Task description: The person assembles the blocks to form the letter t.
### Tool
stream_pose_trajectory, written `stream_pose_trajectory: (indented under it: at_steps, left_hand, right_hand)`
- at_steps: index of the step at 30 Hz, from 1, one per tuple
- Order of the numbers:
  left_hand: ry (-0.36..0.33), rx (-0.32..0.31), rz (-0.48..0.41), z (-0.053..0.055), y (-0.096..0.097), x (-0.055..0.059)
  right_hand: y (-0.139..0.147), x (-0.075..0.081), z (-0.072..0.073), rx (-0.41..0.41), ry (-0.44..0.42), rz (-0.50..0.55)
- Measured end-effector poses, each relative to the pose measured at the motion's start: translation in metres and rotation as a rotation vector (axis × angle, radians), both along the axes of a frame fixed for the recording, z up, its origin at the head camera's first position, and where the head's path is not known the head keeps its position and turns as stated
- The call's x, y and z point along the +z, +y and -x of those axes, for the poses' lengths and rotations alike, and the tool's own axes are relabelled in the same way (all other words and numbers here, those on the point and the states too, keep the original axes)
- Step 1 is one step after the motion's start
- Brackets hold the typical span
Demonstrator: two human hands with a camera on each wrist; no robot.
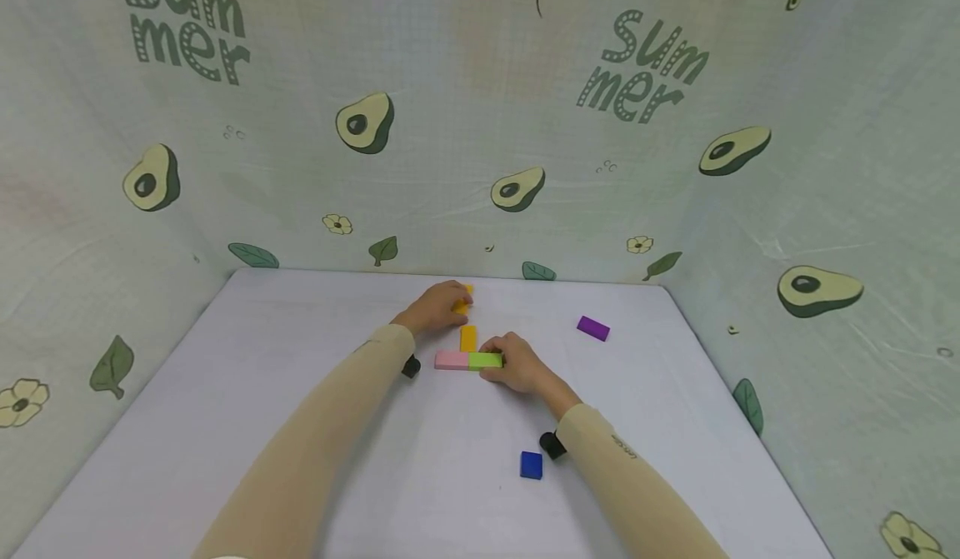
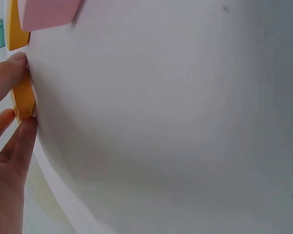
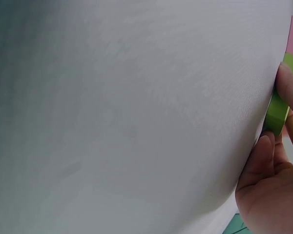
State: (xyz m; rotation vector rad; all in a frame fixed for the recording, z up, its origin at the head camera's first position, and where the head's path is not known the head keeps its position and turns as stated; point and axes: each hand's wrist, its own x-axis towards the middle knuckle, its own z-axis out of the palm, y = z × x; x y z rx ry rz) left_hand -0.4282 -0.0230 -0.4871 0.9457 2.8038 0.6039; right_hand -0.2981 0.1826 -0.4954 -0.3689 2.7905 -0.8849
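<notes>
The lime green block (image 1: 484, 361), pink block (image 1: 452, 361), two yellow-orange blocks (image 2: 24, 97), purple block (image 1: 593, 328) and deep blue block (image 1: 531, 466) are each one plain colour. The tabletop (image 1: 450, 492) is white, the sleeves (image 1: 300, 459) beige, the right one bearing small dark lettering (image 1: 624, 446). The pale grey-green cloth (image 1: 450, 84) is patterned with green-and-cream avocado halves (image 1: 375, 122), green leaves (image 1: 112, 366), cream flowers (image 1: 22, 402) and dotted green "Summer" lettering (image 1: 625, 108)

White tabletop (image 1: 420, 492): pink block (image 1: 452, 361) against green block (image 1: 485, 361); two yellow blocks (image 1: 468, 338); purple block (image 1: 593, 328), blue block (image 1: 531, 465) well apart.
</notes>
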Motion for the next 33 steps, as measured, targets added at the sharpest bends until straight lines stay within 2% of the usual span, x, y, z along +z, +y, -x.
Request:
stream_pose_trajectory:
  at_steps: [9,19,27,33]
  left_hand:
    - [0.0,0.046,-0.037,-0.003,-0.006,0.002]
    - [-0.064,0.108,-0.06,-0.006,-0.016,0.004]
    - [-0.094,0.115,-0.025,-0.006,-0.022,0.005]
    - [-0.097,0.113,-0.03,-0.009,-0.026,0.001]
  right_hand:
    - [-0.001,0.008,-0.006,-0.009,-0.011,0.019]
    - [-0.003,0.008,-0.005,-0.018,-0.022,0.017]
    - [-0.003,0.008,-0.005,-0.017,-0.027,0.009]
    - [-0.001,0.005,-0.005,-0.004,-0.005,0.017]
